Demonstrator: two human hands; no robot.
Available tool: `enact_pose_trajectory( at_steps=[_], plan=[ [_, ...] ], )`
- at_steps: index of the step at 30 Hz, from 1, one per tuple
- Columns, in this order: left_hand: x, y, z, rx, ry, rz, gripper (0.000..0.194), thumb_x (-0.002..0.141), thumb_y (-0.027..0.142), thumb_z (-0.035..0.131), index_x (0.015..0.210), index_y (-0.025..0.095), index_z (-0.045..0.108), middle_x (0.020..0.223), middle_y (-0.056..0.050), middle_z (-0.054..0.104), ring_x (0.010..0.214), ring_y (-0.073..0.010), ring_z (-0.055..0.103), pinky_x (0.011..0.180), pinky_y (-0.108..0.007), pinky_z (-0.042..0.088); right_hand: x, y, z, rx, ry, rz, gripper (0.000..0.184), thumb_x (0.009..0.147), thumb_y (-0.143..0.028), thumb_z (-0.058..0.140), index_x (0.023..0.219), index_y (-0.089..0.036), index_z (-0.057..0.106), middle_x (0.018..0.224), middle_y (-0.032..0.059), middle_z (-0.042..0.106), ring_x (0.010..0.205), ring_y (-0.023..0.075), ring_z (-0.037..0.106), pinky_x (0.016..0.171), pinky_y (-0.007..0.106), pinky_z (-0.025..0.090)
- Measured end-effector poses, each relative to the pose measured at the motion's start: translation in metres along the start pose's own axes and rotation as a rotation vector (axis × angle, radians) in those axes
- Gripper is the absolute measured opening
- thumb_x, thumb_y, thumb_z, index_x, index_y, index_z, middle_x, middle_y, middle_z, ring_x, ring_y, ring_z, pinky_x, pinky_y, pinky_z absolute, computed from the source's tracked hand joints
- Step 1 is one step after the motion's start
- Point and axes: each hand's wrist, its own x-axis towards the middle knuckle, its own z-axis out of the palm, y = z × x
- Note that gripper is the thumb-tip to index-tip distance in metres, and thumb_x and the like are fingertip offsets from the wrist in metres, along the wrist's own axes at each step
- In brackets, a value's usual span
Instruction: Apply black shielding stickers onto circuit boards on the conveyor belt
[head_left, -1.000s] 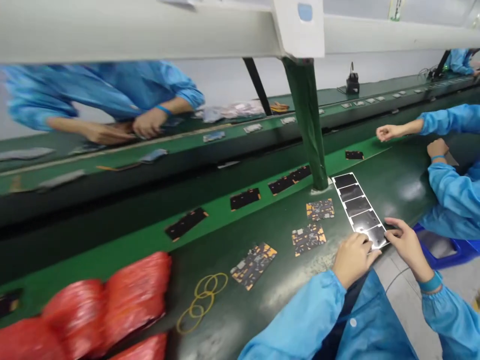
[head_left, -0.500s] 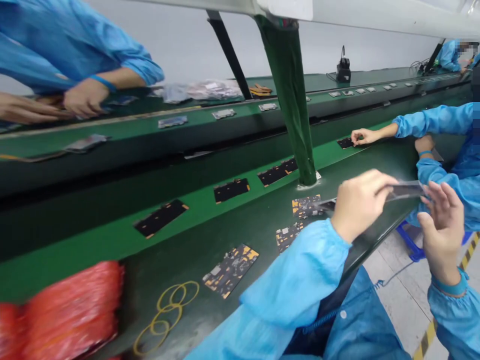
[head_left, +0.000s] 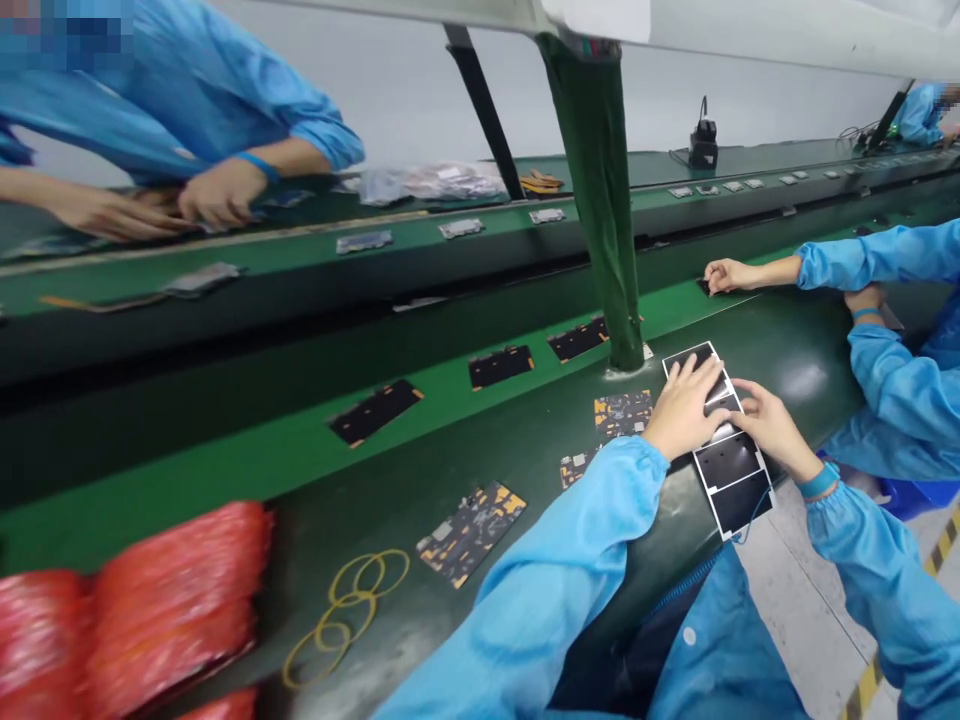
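A white-framed strip of dark glossy film panels (head_left: pixel 729 468) lies on the dark green bench, running off its near edge. My left hand (head_left: pixel 682 410) rests flat on its far end, and my right hand (head_left: pixel 772 430) grips its side edge. Beside my left hand lies a patterned board sheet with orange and grey patches (head_left: pixel 622 413). My left sleeve half hides a second sheet (head_left: pixel 574 468). A third sheet (head_left: pixel 471 534) lies farther left on the bench. My left forearm hides part of the strip's surroundings.
A green conveyor belt (head_left: pixel 450 385) carries black pieces (head_left: pixel 501 367) beside the bench. A green-wrapped pole (head_left: pixel 592 200) stands behind the strip. Red bags (head_left: pixel 172 610) and yellow rubber bands (head_left: pixel 345 615) lie left. A co-worker's hand (head_left: pixel 731 275) reaches the belt at right; another person's hands (head_left: pixel 221 195) work across.
The film strip, held up in both hands half a second ago, now lies on the bench, its far end near the pole. The co-worker's hand at right stays at the belt.
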Motion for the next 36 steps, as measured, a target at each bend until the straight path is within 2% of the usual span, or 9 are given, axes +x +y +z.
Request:
enact_pose_trajectory(
  at_steps=[3, 10, 15, 18, 22, 28, 30, 33, 36],
  plan=[
    [-0.002, -0.011, 0.021, 0.05, -0.175, -0.018, 0.081, 0.091, 0.04, 0.075, 0.161, 0.017, 0.042, 0.17, -0.017, 0.039, 0.162, -0.0346, 0.03, 0.132, -0.056, 0.027, 0.005, 0.009, -0.004, -0.032, -0.026, 0.027, 0.059, 0.077, -0.03, 0.075, 0.134, -0.016, 0.067, 0.072, -0.0033, 0.074, 0.06, 0.013, 0.065, 0.061, 0.025, 0.053],
    [-0.009, -0.012, 0.041, 0.037, -0.146, -0.04, 0.078, 0.093, 0.041, 0.074, 0.16, 0.015, 0.044, 0.173, -0.016, 0.035, 0.164, -0.0353, 0.023, 0.135, -0.055, 0.021, -0.06, 0.014, -0.035, -0.101, -0.096, 0.115, 0.059, 0.076, -0.03, 0.077, 0.134, -0.024, 0.068, 0.116, 0.0053, 0.078, 0.054, 0.008, 0.06, 0.049, 0.022, 0.048],
    [-0.011, 0.001, 0.04, 0.077, -0.063, 0.006, 0.065, 0.097, 0.032, 0.069, 0.156, 0.015, 0.05, 0.173, -0.016, 0.035, 0.164, -0.0375, 0.021, 0.134, -0.06, 0.021, -0.096, 0.029, -0.037, -0.146, 0.035, 0.112, 0.046, 0.08, -0.029, 0.071, 0.126, -0.023, 0.07, 0.092, 0.0006, 0.075, 0.06, 0.0126, 0.064, 0.054, 0.025, 0.05],
    [-0.023, 0.015, 0.046, -0.022, -0.141, 0.126, 0.064, 0.097, 0.04, 0.069, 0.155, 0.019, 0.052, 0.171, -0.011, 0.039, 0.164, -0.0339, 0.025, 0.135, -0.058, 0.021, -0.098, 0.035, -0.028, -0.156, 0.107, 0.051, 0.038, 0.083, -0.03, 0.069, 0.121, -0.023, 0.069, 0.094, 0.0021, 0.076, 0.072, 0.0158, 0.07, 0.066, 0.028, 0.055],
    [-0.038, 0.028, 0.058, -0.104, -0.214, 0.133, 0.081, 0.088, 0.048, 0.079, 0.158, 0.022, 0.047, 0.167, -0.01, 0.047, 0.162, -0.0321, 0.03, 0.134, -0.056, 0.024, -0.092, 0.034, -0.026, -0.107, 0.106, 0.038, 0.037, 0.085, -0.034, 0.073, 0.12, -0.024, 0.069, 0.097, 0.0044, 0.079, 0.079, 0.0187, 0.073, 0.074, 0.032, 0.058],
    [-0.045, 0.034, 0.06, -0.131, -0.046, 0.1, 0.082, 0.089, 0.049, 0.078, 0.159, 0.019, 0.046, 0.172, -0.016, 0.036, 0.163, -0.033, 0.028, 0.134, -0.059, 0.023, -0.079, 0.034, -0.039, 0.024, 0.123, 0.045, 0.04, 0.079, -0.046, 0.082, 0.11, -0.022, 0.072, 0.084, 0.004, 0.078, 0.074, 0.0194, 0.073, 0.07, 0.032, 0.059],
    [-0.047, 0.038, 0.06, -0.155, -0.017, 0.071, 0.084, 0.088, 0.049, 0.079, 0.158, 0.017, 0.047, 0.169, -0.016, 0.042, 0.162, -0.0341, 0.03, 0.134, -0.059, 0.024, -0.078, 0.035, -0.038, 0.029, 0.141, 0.032, 0.042, 0.078, -0.048, 0.083, 0.109, -0.022, 0.071, 0.086, 0.0047, 0.079, 0.077, 0.0203, 0.074, 0.073, 0.032, 0.06],
    [-0.049, 0.04, 0.06, -0.195, -0.045, 0.048, 0.067, 0.092, 0.038, 0.075, 0.153, 0.021, 0.054, 0.157, -0.01, 0.06, 0.155, -0.031, 0.046, 0.133, -0.058, 0.027, -0.081, 0.033, -0.035, 0.016, 0.15, 0.011, 0.042, 0.081, -0.048, 0.082, 0.113, -0.023, 0.072, 0.09, 0.0053, 0.081, 0.083, 0.0222, 0.076, 0.079, 0.035, 0.061],
    [-0.048, 0.04, 0.063, -0.225, -0.036, 0.029, 0.049, 0.097, 0.029, 0.07, 0.145, 0.027, 0.064, 0.148, -0.005, 0.068, 0.146, -0.0273, 0.056, 0.131, -0.056, 0.034, -0.085, 0.022, -0.032, -0.202, 0.148, -0.089, 0.03, 0.092, -0.043, 0.073, 0.115, -0.025, 0.076, 0.102, 0.0072, 0.082, 0.092, 0.0242, 0.078, 0.087, 0.039, 0.062]
  ],
)
